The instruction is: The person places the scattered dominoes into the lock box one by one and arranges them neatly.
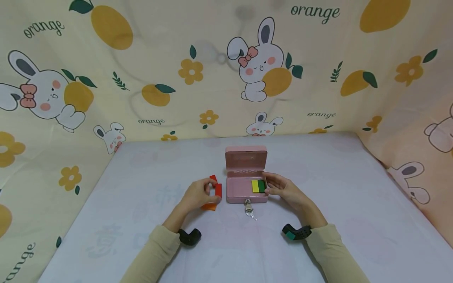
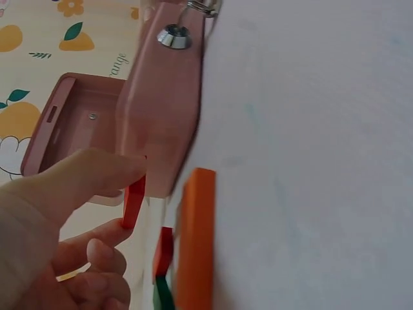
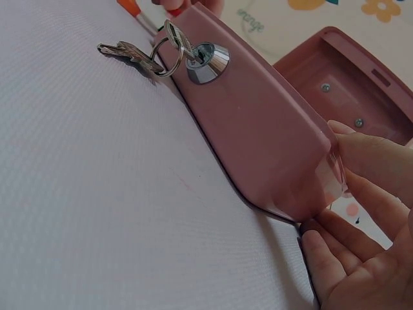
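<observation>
Block, red and pinched by my left hand, sits just left of the pink box my right hand grips; carried too low, it could clip the box and slip.

Beyond my fingers, I am reading "orange" several times on the patterned cloth; another, partly cut off, is slanting upward to their left.

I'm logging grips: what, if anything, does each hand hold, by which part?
The left hand pinches a red block by its ends; the right hand touches the pink box at its right side; no clear grip.
</observation>
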`<action>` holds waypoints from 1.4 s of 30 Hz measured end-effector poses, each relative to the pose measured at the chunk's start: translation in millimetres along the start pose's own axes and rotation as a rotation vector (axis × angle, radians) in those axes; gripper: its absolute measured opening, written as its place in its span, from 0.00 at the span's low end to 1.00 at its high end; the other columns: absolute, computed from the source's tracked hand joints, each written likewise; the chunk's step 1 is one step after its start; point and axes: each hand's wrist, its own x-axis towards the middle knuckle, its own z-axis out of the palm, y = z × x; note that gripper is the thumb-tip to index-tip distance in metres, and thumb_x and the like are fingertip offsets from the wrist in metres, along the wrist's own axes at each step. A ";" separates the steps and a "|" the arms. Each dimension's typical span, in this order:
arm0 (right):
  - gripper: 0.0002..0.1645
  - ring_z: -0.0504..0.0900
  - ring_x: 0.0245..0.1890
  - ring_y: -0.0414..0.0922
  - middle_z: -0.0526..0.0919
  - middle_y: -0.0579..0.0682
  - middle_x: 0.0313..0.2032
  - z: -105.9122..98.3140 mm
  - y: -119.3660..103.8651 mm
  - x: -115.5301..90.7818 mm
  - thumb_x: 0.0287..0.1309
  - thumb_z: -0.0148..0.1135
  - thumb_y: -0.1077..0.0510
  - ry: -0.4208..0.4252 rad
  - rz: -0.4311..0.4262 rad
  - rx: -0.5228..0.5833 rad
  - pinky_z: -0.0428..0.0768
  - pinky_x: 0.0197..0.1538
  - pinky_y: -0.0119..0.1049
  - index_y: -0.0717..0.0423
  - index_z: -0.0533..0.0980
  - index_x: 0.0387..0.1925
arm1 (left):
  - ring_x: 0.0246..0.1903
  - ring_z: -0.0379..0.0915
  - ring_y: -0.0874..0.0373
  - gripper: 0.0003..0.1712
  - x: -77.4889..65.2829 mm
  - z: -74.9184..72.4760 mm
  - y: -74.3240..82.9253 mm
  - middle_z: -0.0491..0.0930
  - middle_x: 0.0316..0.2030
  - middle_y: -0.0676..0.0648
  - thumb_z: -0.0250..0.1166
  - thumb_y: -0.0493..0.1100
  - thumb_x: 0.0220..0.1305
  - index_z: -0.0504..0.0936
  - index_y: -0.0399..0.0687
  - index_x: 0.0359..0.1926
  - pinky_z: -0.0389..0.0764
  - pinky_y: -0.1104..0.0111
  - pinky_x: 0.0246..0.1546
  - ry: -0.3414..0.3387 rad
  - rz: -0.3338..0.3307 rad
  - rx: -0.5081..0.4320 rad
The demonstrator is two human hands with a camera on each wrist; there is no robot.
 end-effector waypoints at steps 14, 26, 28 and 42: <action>0.40 0.52 0.76 0.60 0.54 0.62 0.74 0.0 -2.6 -0.7 0.62 0.61 0.60 -0.005 -0.003 -0.009 0.55 0.71 0.46 0.59 0.56 0.72 | 0.23 0.61 0.61 0.25 3.0 -3.9 10.6 0.67 0.23 0.50 0.75 0.43 0.50 0.80 0.43 0.49 0.58 0.75 0.24 0.024 0.026 -0.006; 0.41 0.51 0.76 0.60 0.53 0.62 0.74 -0.3 -1.0 -0.2 0.61 0.62 0.60 -0.003 0.005 -0.001 0.54 0.72 0.47 0.59 0.55 0.72 | 0.26 0.61 0.60 0.25 4.3 -1.1 24.6 0.67 0.24 0.51 0.76 0.46 0.49 0.81 0.46 0.50 0.60 0.74 0.27 0.036 0.049 0.020; 0.41 0.51 0.76 0.60 0.53 0.62 0.74 -0.4 -0.2 0.1 0.61 0.62 0.60 0.000 0.005 0.000 0.54 0.72 0.47 0.59 0.55 0.72 | 0.26 0.62 0.61 0.25 5.0 -0.7 26.7 0.67 0.23 0.52 0.75 0.46 0.50 0.80 0.46 0.49 0.60 0.74 0.28 0.035 0.056 0.011; 0.40 0.51 0.76 0.60 0.54 0.62 0.74 -0.7 2.2 0.1 0.61 0.61 0.59 -0.010 -0.022 0.003 0.55 0.71 0.47 0.59 0.56 0.72 | 0.24 0.59 0.60 0.27 8.1 8.0 37.3 0.65 0.22 0.51 0.76 0.46 0.50 0.80 0.44 0.50 0.58 0.74 0.26 0.023 0.061 -0.029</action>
